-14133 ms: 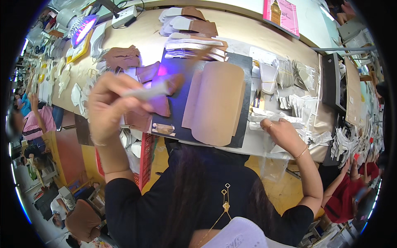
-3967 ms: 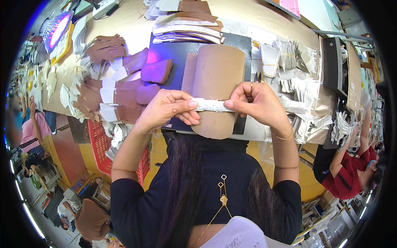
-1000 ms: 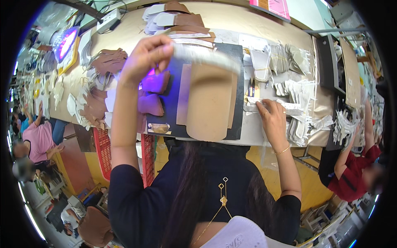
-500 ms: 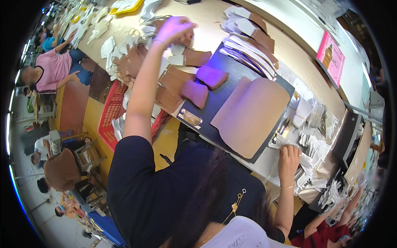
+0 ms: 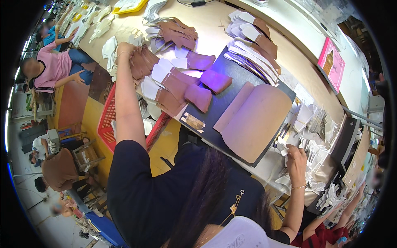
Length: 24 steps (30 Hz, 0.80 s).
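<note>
My left hand (image 5: pixel 125 48) is at the upper end of a fanned stack of brown pieces (image 5: pixel 142 62), which look like leather. Its fingers are curled and partly hidden, so what they grip cannot be made out. At the right, my right hand (image 5: pixel 296 161) pinches a small white piece (image 5: pixel 283 147) beside a heap of white pieces (image 5: pixel 316 155). Between my hands lies a dark board (image 5: pixel 231 93) bearing a curled tan sheet (image 5: pixel 256 120). Two folded brown pieces (image 5: pixel 216 82) rest at its left edge, near brown pieces with white ends (image 5: pixel 173 84).
A red plastic basket (image 5: pixel 108 120) stands below the table's left edge. More brown-and-white stacks (image 5: pixel 254 35) lie at the back, and a yellow tray (image 5: pixel 130 6) sits far left. Someone in pink (image 5: pixel 56 68) sits left; a red-sleeved person (image 5: pixel 326 233) is at lower right.
My left hand has moved left and nearer, from above the back stack to the fanned brown pieces. My right hand has shifted slightly right, its fingers now at a white piece.
</note>
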Each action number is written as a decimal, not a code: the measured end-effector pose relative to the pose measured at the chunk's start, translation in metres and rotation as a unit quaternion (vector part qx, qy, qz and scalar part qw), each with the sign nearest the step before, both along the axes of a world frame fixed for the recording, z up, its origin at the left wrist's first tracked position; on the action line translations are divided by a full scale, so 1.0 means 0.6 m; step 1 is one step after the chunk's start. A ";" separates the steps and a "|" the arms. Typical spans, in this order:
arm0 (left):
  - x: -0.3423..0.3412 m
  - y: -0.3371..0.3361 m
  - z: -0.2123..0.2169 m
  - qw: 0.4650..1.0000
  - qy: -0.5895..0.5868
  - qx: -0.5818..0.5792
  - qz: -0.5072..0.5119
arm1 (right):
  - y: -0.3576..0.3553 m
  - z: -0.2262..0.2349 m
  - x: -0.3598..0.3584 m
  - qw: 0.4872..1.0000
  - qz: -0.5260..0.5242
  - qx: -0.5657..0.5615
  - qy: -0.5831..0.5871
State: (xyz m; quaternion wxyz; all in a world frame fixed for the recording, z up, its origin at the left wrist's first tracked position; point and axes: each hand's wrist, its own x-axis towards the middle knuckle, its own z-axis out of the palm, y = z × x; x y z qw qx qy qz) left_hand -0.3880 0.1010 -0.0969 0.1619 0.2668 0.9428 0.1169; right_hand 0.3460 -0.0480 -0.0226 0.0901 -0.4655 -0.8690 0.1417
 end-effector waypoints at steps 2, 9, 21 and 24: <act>0.023 -0.001 0.009 0.997 0.077 -0.008 -0.021 | -0.001 0.006 0.005 1.000 -0.024 0.019 0.003; 0.077 -0.033 0.031 0.972 0.175 0.139 -0.077 | -0.008 -0.012 0.013 0.975 -0.079 0.051 0.201; 0.125 -0.119 0.080 0.848 -0.412 0.333 -0.008 | -0.008 0.002 -0.015 0.893 -0.160 -0.128 0.401; 0.139 -0.136 0.108 0.853 -0.385 0.353 -0.016 | -0.005 0.012 -0.026 0.863 -0.178 -0.155 0.446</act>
